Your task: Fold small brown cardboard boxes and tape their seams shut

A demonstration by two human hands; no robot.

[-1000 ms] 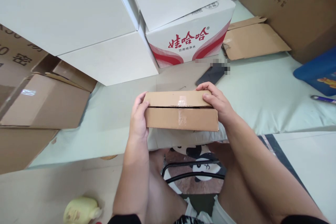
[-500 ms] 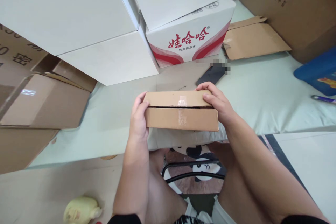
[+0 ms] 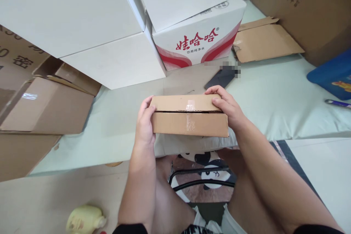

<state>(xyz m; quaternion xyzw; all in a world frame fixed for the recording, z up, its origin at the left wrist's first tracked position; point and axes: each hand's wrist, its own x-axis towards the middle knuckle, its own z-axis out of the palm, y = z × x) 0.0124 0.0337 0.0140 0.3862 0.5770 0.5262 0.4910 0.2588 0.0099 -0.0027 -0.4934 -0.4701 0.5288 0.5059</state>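
Observation:
A small brown cardboard box [image 3: 175,124] is held between my two hands at the front edge of the covered table. A dark gap runs along the middle of its facing side, and pieces of clear tape stick above and below that gap. My left hand [image 3: 146,119] grips the box's left end, thumb near the upper edge. Around the upper right corner closes my right hand [image 3: 226,106], its thumb on the top flap. Just behind that hand lies a dark phone [image 3: 219,77], partly blurred out. The inside of the box is hidden.
A white-and-red carton [image 3: 199,44] stands behind, beside white cabinets [image 3: 117,62]. Cardboard boxes [image 3: 55,106] sit at left, a flattened carton [image 3: 270,42] at back right. At right are a blue container [image 3: 333,76] and a pen [image 3: 338,103]. A yellow bottle [image 3: 85,219] lies on the floor.

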